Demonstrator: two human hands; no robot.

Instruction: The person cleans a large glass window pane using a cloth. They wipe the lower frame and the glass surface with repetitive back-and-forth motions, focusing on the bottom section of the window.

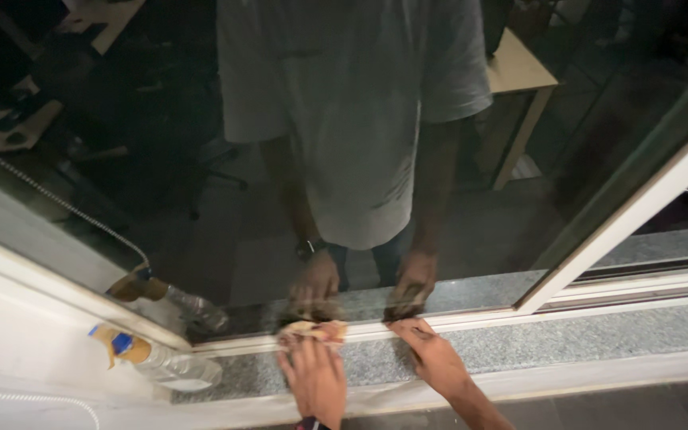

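Observation:
My left hand [314, 380] lies flat on a crumpled light cloth [312, 330], pressing it against the bottom of a dark window pane [344, 143] where the glass meets the white frame rail [471, 320]. My right hand [431, 354] rests beside it on the grey speckled stone sill [599, 338], fingertips touching the frame rail and holding nothing. The glass mirrors my body in a light shirt and both hands.
A clear plastic spray bottle [165, 365] with a tan and blue nozzle lies on its side at the sill's left end. A white wall sits at left with a bead chain [49, 199] hanging by it. A white vertical frame bar [631, 215] divides the window at right.

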